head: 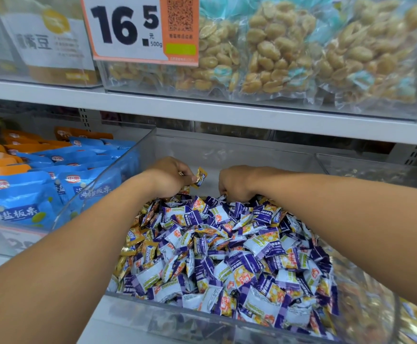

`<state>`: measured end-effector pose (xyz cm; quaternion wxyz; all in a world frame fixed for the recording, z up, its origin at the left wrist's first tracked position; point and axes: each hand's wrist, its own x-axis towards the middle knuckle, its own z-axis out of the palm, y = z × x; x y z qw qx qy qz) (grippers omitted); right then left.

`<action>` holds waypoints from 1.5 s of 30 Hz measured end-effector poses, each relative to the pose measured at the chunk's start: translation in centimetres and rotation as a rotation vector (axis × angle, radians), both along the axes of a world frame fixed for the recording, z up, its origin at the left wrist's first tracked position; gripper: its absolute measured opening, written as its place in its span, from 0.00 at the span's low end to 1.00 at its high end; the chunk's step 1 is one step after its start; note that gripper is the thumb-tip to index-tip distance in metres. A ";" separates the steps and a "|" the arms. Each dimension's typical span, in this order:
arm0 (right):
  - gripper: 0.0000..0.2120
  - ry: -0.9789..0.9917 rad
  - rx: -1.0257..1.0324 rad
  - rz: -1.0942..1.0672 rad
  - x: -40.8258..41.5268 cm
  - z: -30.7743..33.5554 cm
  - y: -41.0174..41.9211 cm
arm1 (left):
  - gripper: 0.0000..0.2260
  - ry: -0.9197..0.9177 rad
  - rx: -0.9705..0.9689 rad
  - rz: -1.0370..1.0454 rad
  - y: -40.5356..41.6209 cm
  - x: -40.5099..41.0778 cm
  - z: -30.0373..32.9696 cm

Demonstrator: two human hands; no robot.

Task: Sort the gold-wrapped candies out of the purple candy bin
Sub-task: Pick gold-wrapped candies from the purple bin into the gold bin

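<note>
A clear plastic bin holds a heap of purple-and-white wrapped candies. Several gold-wrapped candies lie along the heap's left side. My left hand hovers over the far left of the heap and pinches one gold-wrapped candy between thumb and fingertips. My right hand reaches into the far end of the heap with its fingers curled down among the candies; whatever it holds is hidden.
A neighbouring clear bin on the left holds blue snack bags and orange ones. The white shelf above carries bags of yellow beans and a price sign. Another clear bin stands at the right.
</note>
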<state>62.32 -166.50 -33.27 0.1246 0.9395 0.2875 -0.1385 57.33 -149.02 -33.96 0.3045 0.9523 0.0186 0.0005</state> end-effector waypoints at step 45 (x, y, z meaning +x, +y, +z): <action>0.26 0.686 1.980 -1.099 -20.6 5.8 -29.3 | 0.15 0.415 -0.748 -0.304 -25.2 -10.0 9.3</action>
